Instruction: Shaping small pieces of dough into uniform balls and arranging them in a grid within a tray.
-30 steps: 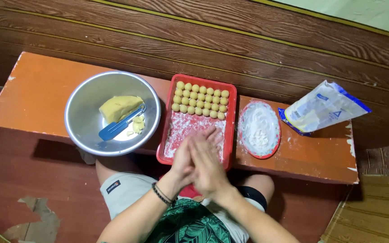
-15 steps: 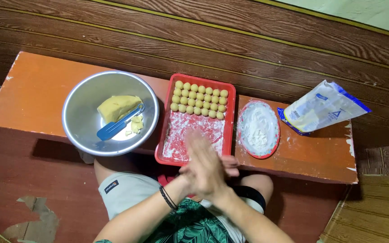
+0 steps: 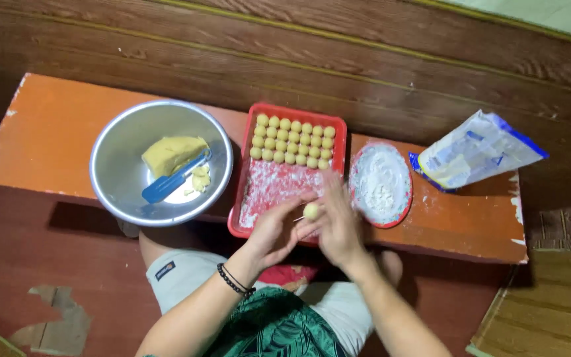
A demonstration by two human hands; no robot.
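One smooth round dough ball [image 3: 311, 211]

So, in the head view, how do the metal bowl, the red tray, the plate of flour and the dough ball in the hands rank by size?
1. Metal bowl and red tray: alike, too close to rank.
2. Plate of flour.
3. Dough ball, held between the left hand and right hand; by far the smallest.

The near edge of the red rectangular plastic tray [image 3: 259, 198] is hidden behind the hands: the left hand [image 3: 272, 233] and the blurred right hand [image 3: 340, 228]. The small pale dough ball [image 3: 311, 211] between them shows only in part. The shiny round metal bowl [image 3: 120, 198] overhangs and hides some of the orange wooden desk [image 3: 54, 139].
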